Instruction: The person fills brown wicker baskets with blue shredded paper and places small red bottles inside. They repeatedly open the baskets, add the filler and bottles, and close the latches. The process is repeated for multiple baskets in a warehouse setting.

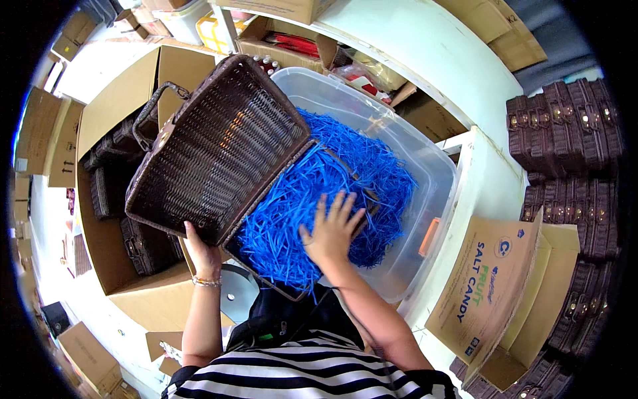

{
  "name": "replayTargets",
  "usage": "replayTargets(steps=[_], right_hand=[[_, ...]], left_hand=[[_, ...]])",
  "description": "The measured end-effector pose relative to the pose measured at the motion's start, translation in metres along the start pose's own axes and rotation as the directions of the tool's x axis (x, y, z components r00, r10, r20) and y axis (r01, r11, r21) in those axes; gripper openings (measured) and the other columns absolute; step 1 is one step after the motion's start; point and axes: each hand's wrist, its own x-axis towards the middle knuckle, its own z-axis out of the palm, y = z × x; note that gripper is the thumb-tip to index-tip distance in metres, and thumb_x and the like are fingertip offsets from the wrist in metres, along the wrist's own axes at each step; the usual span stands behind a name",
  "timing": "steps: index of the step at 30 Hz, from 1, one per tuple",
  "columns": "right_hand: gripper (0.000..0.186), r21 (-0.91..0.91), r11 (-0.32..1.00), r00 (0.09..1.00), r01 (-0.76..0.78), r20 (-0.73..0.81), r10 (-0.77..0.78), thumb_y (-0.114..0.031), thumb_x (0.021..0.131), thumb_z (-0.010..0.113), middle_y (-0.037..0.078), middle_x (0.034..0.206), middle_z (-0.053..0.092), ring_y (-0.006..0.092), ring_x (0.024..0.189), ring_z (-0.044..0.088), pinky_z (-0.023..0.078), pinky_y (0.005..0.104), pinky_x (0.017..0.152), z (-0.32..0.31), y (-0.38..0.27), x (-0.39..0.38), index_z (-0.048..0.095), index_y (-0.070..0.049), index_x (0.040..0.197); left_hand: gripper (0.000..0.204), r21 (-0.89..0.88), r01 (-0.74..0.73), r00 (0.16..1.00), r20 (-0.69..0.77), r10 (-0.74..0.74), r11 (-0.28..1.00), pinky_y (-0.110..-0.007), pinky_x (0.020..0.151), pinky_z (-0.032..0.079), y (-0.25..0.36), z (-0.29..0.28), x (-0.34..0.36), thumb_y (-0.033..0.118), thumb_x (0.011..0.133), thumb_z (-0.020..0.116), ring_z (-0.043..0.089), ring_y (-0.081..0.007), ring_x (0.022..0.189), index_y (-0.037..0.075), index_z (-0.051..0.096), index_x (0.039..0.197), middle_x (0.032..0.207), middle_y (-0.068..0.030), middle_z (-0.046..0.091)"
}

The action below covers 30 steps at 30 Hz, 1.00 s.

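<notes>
A dark brown wicker hamper (212, 146) is tilted open, its lid raised at the left with a metal-fitted handle. My left hand (203, 249) grips the lid's lower edge. Blue paper shred (276, 233) fills the hamper's other half, and my right hand (332, 233) lies on it with fingers spread. That half rests over a clear plastic tub (432, 199), which holds more of the blue shred. The hamper and my hand hide part of the tub's contents.
An open cardboard box (139, 292) at left holds more wicker hampers. Tall stacks of hampers (558, 126) stand at right, behind an open carton (478, 279). A white shelf unit (399, 46) with boxes runs along the back. More cartons (90, 356) lie at lower left.
</notes>
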Motion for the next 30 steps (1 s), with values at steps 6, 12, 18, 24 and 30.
replayTargets(steps=[6, 12, 18, 24, 30], right_hand=[[0.076, 0.03, 0.994, 0.986, -0.105, 0.132, 0.1, -0.045, 0.079, 0.07, 0.03, 0.147, 0.037, 0.0493, 0.14, 0.025, 0.014, 0.0687, 0.112, 0.046, -0.024, 0.038, 0.053, 0.002, 0.135], [0.068, 0.12, 0.987, 0.993, 0.107, 0.04, -0.112, -0.046, 0.084, 0.068, 0.026, 0.147, 0.038, 0.0455, 0.135, 0.034, 0.026, 0.0606, 0.11, 0.001, 0.006, 0.019, 0.055, -0.004, 0.136], [0.037, 0.335, 0.787, 0.854, 0.518, -0.152, -0.497, -0.02, 0.085, 0.066, 0.019, 0.138, 0.048, 0.0403, 0.127, 0.043, 0.037, 0.0559, 0.1, -0.061, 0.018, 0.008, 0.068, -0.011, 0.121], [0.043, 0.107, 0.737, 0.677, 0.667, 0.325, -0.66, -0.015, 0.085, 0.061, 0.019, 0.145, 0.043, 0.0456, 0.134, 0.035, 0.028, 0.0653, 0.105, 0.019, -0.038, -0.021, 0.063, -0.018, 0.128], [0.052, 0.119, 0.746, 0.669, 0.655, 0.367, -0.647, -0.025, 0.079, 0.072, 0.017, 0.149, 0.041, 0.0433, 0.135, 0.036, 0.029, 0.0623, 0.108, -0.016, -0.034, -0.015, 0.061, -0.019, 0.13]], left_hand=[[0.059, 0.088, -0.051, 0.999, 0.018, 0.05, 0.995, -0.05, 0.103, 0.045, 0.002, 0.024, -0.011, 0.045, 0.1, 0.051, 0.053, -0.0291, 0.122, 0.008, 0.04, 0.144, 0.139, -0.0088, 0.051], [0.063, 0.116, -0.134, 0.991, 0.015, 0.133, 0.984, -0.045, 0.109, 0.038, 0.0, 0.017, -0.003, 0.032, 0.1, 0.055, 0.045, -0.0278, 0.13, 0.006, 0.027, 0.15, 0.147, -0.0104, 0.041], [0.054, 0.106, -0.073, 0.997, -0.004, 0.073, 0.992, -0.046, 0.105, 0.043, -0.001, 0.01, 0.001, 0.035, 0.101, 0.052, 0.051, -0.028, 0.124, 0.01, 0.035, 0.146, 0.141, -0.0085, 0.048], [0.047, 0.009, -0.093, 0.994, 0.052, 0.093, 0.996, -0.04, 0.105, 0.042, 0.004, 0.025, -0.002, 0.021, 0.1, 0.056, 0.054, -0.0228, 0.118, 0.003, 0.039, 0.14, 0.133, -0.0097, 0.054], [0.046, 0.062, -0.106, 0.994, 0.043, 0.103, 0.992, -0.037, 0.107, 0.039, 0.006, 0.021, -0.001, 0.02, 0.099, 0.058, 0.051, -0.0213, 0.121, 0.001, 0.042, 0.138, 0.134, -0.0091, 0.054]])
